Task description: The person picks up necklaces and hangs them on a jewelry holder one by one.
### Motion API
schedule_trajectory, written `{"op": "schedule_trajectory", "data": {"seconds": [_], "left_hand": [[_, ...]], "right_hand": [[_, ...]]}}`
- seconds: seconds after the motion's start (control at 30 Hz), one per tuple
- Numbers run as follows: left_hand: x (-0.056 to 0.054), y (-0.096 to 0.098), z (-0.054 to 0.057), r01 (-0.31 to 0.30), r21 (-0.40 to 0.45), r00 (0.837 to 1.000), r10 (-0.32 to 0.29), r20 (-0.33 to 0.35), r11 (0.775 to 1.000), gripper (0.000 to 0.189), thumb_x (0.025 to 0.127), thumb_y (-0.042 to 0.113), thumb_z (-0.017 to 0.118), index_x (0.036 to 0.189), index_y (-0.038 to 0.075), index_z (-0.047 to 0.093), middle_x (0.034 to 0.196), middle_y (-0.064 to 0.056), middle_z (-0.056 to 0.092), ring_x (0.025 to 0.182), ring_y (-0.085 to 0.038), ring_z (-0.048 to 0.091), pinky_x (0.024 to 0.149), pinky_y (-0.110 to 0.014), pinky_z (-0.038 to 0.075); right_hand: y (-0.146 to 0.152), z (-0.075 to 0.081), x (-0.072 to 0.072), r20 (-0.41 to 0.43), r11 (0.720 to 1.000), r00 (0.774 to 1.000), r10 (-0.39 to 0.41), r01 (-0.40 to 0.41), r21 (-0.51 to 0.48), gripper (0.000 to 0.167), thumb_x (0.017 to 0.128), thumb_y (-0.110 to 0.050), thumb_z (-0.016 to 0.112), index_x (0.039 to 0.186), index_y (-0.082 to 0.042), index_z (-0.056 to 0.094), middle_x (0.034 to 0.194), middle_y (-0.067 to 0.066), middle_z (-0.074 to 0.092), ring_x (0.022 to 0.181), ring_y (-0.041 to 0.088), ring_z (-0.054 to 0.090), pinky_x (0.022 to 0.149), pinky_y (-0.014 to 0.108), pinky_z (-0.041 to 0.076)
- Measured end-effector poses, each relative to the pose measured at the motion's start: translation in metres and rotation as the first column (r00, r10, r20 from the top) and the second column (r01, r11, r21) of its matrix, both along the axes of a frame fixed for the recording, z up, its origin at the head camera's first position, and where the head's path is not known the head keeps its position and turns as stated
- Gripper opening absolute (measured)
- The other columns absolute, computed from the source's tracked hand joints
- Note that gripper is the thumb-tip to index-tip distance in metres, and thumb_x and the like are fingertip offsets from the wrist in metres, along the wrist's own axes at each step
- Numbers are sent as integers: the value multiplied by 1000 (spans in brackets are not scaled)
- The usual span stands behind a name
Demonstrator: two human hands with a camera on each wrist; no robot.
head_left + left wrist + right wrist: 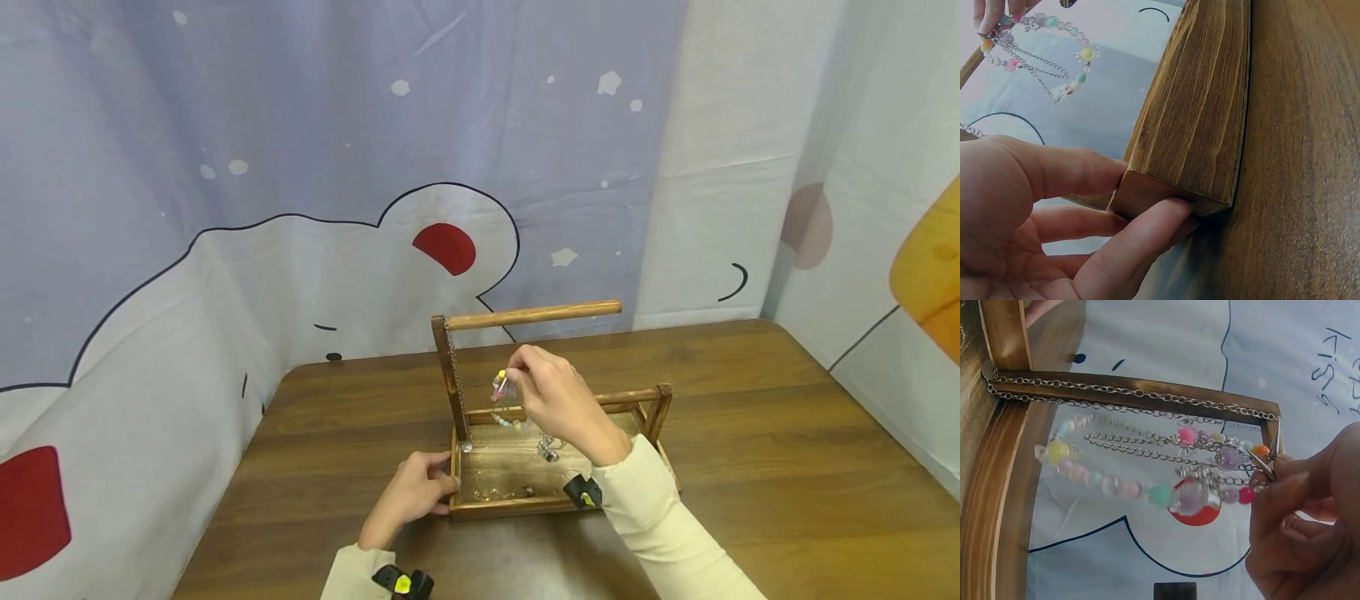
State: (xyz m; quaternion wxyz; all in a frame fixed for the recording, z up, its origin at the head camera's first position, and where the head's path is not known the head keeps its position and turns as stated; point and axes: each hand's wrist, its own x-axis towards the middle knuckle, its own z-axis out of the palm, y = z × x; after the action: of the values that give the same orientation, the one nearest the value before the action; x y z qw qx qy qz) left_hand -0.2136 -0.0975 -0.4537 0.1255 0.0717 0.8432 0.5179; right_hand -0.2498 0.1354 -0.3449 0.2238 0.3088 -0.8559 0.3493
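Observation:
My right hand [561,402] pinches a pastel beaded bracelet [1190,499] with silver chain strands at one end. The bracelet [498,388] hangs above the tray of a wooden jewelry stand [534,315], clear of its floor. In the left wrist view, the dangling bracelet [1087,54] shows a yellow flower bead and small silver charms. My left hand [414,492] grips the tray's near left corner, fingers and thumb on either side of the wooden edge [1191,106]. A silver chain [1147,394] hangs from the stand's upper bar along the tall post.
Inside the tray lie a dark silver jewelry piece [548,450] and thin gold-coloured jewelry [491,495] along the front. A lower bar [628,397] rests on a short post at right. The brown table [780,433] meets a printed curtain [360,150] behind.

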Motion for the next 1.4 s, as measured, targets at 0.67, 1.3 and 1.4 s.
{"op": "schedule_trajectory", "data": {"seconds": [0.67,1.3,1.4], "left_hand": [[1,-1,-3,-1,-2,1000,1,8,1000,54,82,5,62,129,-14,43,80,-11,65,65,-18,64,53,-30,57],[-1,-1,-1,2,-12,1000,-2,2,1000,55,81,5,63,129,-13,43,83,-12,66,66,-18,64,53,-30,57],[-1,-1,-1,1,-14,1000,-1,3,1000,55,81,6,63,129,-13,43,83,-12,66,66,-19,64,53,-29,57]], "right_hand": [[11,5,-15,14,995,995,-98,98,6,5,90,-9,56,86,-8,59,75,-2,56,62,10,50,53,23,46],[39,15,-19,18,986,986,-165,165,5,5,90,-10,56,86,-9,59,75,-1,57,61,13,48,52,27,42],[45,16,-18,22,983,983,-183,182,7,6,91,-12,55,86,-10,58,74,-2,56,59,13,46,51,27,40]]}}
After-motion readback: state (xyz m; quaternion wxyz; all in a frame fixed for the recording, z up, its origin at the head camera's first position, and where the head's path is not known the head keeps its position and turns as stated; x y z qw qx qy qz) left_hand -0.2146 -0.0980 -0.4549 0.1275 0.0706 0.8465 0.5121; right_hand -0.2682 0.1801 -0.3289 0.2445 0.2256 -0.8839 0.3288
